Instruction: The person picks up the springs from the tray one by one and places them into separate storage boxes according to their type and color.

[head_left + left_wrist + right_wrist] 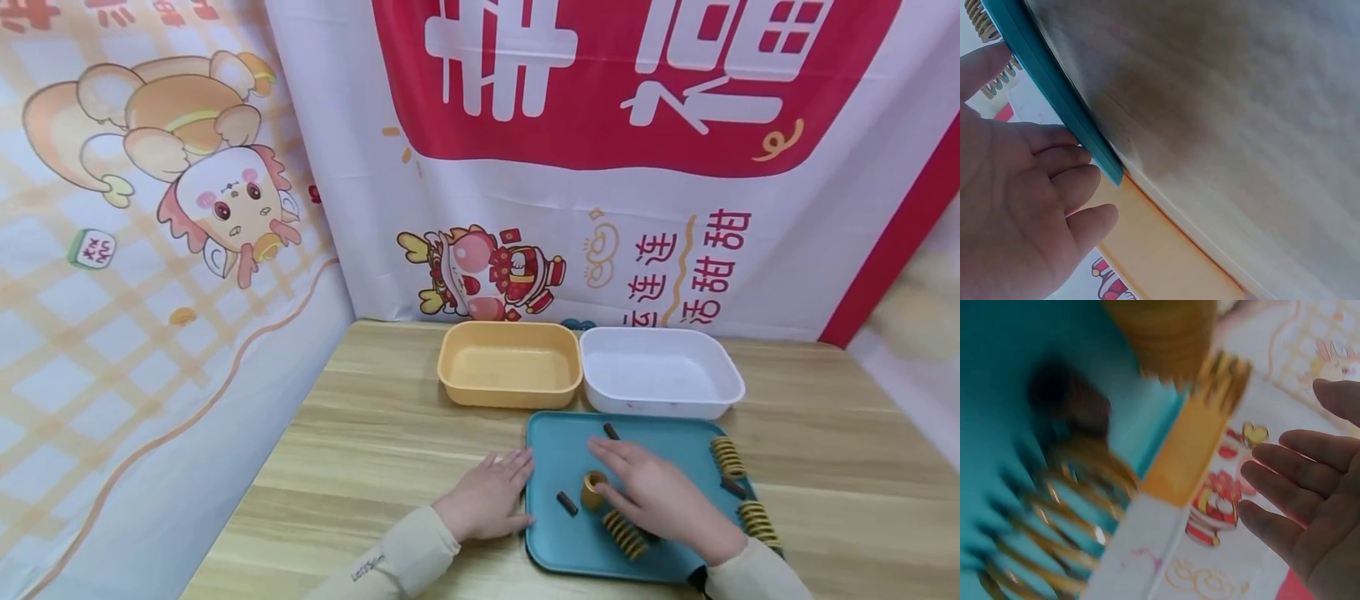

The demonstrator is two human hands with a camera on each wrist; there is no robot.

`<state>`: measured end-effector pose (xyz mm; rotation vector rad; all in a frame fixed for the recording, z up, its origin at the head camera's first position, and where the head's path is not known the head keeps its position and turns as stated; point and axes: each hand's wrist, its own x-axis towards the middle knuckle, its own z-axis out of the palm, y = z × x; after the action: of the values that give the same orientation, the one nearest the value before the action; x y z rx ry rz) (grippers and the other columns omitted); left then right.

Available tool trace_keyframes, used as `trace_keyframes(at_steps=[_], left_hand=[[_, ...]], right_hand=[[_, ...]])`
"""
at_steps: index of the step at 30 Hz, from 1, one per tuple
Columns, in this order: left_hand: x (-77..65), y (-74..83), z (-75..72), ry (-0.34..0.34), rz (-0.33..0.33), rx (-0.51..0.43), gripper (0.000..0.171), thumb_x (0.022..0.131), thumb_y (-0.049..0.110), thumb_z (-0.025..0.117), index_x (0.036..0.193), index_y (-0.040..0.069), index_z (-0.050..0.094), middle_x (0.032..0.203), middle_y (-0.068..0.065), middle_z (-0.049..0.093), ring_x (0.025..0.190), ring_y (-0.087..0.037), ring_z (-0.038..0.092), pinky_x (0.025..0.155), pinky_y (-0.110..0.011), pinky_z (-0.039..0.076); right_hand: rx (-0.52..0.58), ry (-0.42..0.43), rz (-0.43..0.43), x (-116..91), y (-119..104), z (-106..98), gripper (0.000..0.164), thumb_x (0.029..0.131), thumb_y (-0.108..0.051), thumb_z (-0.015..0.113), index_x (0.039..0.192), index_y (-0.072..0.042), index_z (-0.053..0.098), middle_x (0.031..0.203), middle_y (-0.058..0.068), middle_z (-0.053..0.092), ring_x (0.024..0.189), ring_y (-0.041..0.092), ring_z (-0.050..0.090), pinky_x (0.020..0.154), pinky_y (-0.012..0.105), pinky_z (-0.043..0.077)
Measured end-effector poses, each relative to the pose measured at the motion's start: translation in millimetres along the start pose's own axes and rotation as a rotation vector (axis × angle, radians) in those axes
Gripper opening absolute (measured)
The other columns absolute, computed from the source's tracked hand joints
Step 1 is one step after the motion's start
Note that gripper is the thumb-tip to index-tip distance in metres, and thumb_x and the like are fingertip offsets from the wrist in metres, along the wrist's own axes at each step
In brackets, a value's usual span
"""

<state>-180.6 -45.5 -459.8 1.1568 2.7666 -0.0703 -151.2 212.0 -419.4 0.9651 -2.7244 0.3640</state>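
Observation:
My left hand (pixel 489 497) touches the left edge of the teal tray (pixel 555 446) with its fingers extended; in the left wrist view its fingertips (pixel 1088 155) meet the tray's rim. Over the middle of the tray is my right hand (pixel 654 492), fingers straight and holding nothing. Just beside its thumb, a gold coil spring (pixel 592 490) stands on end. Another gold spring (pixel 625 535) lies on its side close below the hand. A small dark spring (pixel 567 503) lies to the left, and a second dark spring (pixel 611 432) is beyond the fingertips.
Two more gold springs, an upper one (pixel 727 458) and a lower one (pixel 759 525), lie along the tray's right edge with a dark spring (pixel 732 487) between them. Behind the tray, a yellow bin (pixel 510 398) and a white bin (pixel 667 408) stand side by side against the printed cloth (pixel 337 167).

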Motion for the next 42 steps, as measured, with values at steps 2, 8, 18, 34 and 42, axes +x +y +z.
trace_keyframes(at_steps=[2, 8, 18, 34, 42], left_hand=[[-0.8, -0.2, 0.1, 0.003, -0.008, 0.005, 0.075, 0.092, 0.055, 0.049, 0.146, 0.005, 0.034, 0.153, -0.008, 0.026, 0.14, -0.02, 0.025, 0.112, -0.04, 0.025], [-5.8, -0.7, 1.3, 0.014, -0.013, 0.01, 0.076, 0.091, 0.055, 0.051, 0.145, 0.005, 0.036, 0.152, -0.009, 0.028, 0.139, -0.02, 0.027, 0.111, -0.041, 0.026], [-16.1, -12.9, 9.3, 0.028, -0.03, -0.026, 0.077, 0.09, 0.056, 0.051, 0.145, 0.004, 0.035, 0.153, -0.009, 0.026, 0.14, -0.022, 0.025, 0.112, -0.044, 0.024], [-44.6, -36.9, 6.5, 0.037, -0.048, -0.094, 0.077, 0.089, 0.05, 0.056, 0.145, 0.002, 0.034, 0.152, -0.011, 0.027, 0.139, -0.024, 0.027, 0.111, -0.048, 0.024], [-54.0, -50.2, 8.3, 0.033, -0.057, -0.11, 0.077, 0.089, 0.048, 0.057, 0.145, 0.001, 0.033, 0.153, -0.012, 0.027, 0.139, -0.026, 0.026, 0.111, -0.049, 0.023]], right_hand=[[-0.001, -0.02, -0.039, 1.6, -3.7, 6.4, 0.047, 0.086, -0.025, 0.07, 0.124, 0.0, 0.06, 0.121, 0.012, 0.062, 0.106, 0.025, 0.061, 0.084, 0.041, 0.053], [0.005, -0.097, -0.092, 6.4, -8.6, 21.0, 0.038, 0.086, -0.02, 0.069, 0.119, -0.002, 0.064, 0.112, 0.008, 0.065, 0.1, 0.021, 0.063, 0.08, 0.037, 0.055], [0.011, -0.15, -0.093, 16.1, -12.8, 21.6, 0.02, 0.083, -0.011, 0.071, 0.103, -0.005, 0.069, 0.095, 0.001, 0.063, 0.085, 0.012, 0.062, 0.069, 0.028, 0.055], [0.027, -0.132, -0.067, 10.0, -5.1, 21.5, 0.022, 0.083, -0.011, 0.072, 0.104, -0.006, 0.069, 0.095, 0.0, 0.063, 0.083, 0.01, 0.061, 0.067, 0.026, 0.055], [0.028, -0.059, 0.043, -6.3, 6.0, 12.4, 0.044, 0.087, -0.023, 0.069, 0.124, -0.001, 0.06, 0.12, 0.012, 0.061, 0.106, 0.024, 0.061, 0.084, 0.041, 0.053]])
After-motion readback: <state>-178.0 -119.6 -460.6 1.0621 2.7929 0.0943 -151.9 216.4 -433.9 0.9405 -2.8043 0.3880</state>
